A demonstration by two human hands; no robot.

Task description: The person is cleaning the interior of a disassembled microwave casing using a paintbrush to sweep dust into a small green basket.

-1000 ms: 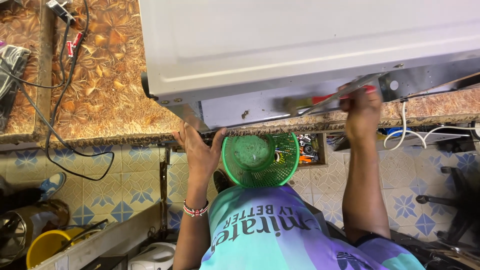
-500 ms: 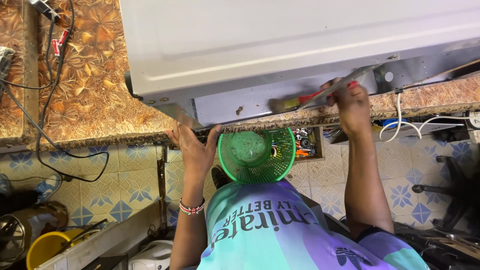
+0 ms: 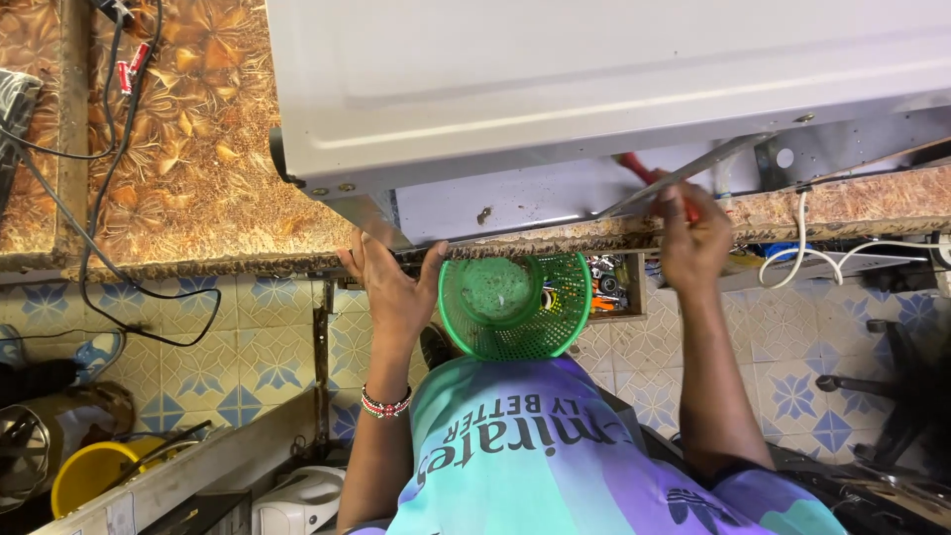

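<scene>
I see my right hand [image 3: 693, 233] at two o'clock closed around the red-handled screwdriver [image 3: 649, 178], my left hand [image 3: 394, 282] spread wide against the worktop [image 3: 198, 168] edge.

A small appliance repair workshop: a large white appliance casing [image 3: 594, 89] lies opened on a worn, leaf-patterned bench [image 3: 198, 168], black cables [image 3: 109, 228] trail over its left edge, and a compartment of loose tools and parts [image 3: 609, 282] sits below above a patterned tile floor [image 3: 258, 347].
</scene>
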